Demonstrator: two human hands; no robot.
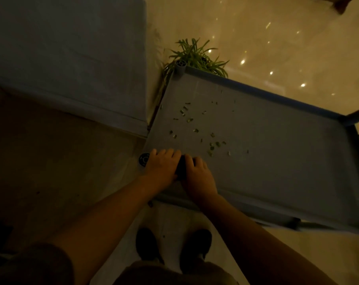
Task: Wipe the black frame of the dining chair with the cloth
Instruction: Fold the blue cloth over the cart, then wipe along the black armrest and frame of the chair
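Your left hand point(161, 164) and right hand point(197, 174) press together on a small dark object point(180, 167) atop the smooth grey tray point(277, 161), strewn with green leaf scraps point(195, 130).

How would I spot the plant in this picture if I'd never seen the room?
Start at the big grey tray strewn with green bits, where the hands rest. Follow its left edge up to the far corner post. The plant spreads behind it, the only thing with long thin green leaves.
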